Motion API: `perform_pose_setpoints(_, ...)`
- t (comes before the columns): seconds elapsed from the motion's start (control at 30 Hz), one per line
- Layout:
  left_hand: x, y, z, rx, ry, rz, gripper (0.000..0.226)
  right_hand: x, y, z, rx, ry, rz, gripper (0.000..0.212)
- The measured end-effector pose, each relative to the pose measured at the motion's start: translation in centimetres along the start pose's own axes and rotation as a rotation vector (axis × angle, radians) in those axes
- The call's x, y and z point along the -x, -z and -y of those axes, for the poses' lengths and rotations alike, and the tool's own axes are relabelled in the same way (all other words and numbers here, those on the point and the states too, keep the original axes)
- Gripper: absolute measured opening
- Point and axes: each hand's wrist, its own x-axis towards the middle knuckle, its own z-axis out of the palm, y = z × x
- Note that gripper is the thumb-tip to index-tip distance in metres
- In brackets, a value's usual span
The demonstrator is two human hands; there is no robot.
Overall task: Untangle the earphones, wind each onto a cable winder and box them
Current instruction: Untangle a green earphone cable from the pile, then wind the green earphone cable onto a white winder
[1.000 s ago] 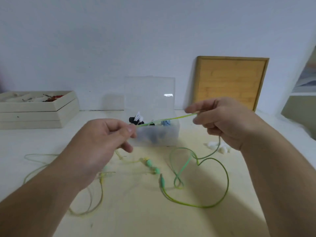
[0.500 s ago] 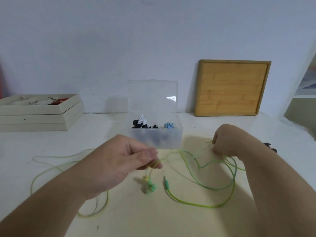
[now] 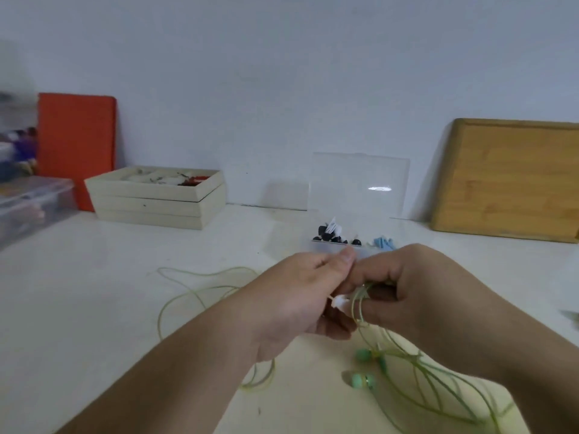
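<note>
Both hands meet mid-frame: left hand (image 3: 291, 296) pinches a white piece (image 3: 340, 302) (winder, probably), right hand (image 3: 423, 289) grip curled on the green cable (image 3: 438, 383) trailing lower right across the desk (image 3: 125, 308). Winding step, seemingly; next needs taut wraps.

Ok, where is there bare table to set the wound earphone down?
Bare table front-left, between the wooden trays and the green cable loop. Also the strip between the trays and the clear box, and right of the box, before the bamboo board. Crowded below the right hand: cable coils and earbuds.
</note>
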Motion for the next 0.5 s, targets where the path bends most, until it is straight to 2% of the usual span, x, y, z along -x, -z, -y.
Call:
perform_pose_setpoints(0.13,-0.4,0.2,0.2,0.131,0.02,0.0,0.043,0.2,0.0,0.3,0.003,0.034,-0.074,0.02)
perform_pose_setpoints(0.27,-1.0,0.6,0.6,0.12,-0.006,-0.202,0.032,0.5,0.9,0.3,-0.078,0.015,-0.094,0.03)
perform_pose_setpoints(0.37,-1.5,0.8,1.0,0.092,-0.047,-0.302,0.007,0.4,1.3,0.1,-0.206,-0.025,-0.071,0.022)
perform_pose_setpoints(0.5,-1.5,0.5,1.0,0.11,-0.113,-0.309,0.009,0.3,1.3,-0.1,-0.325,-0.024,-0.057,0.003)
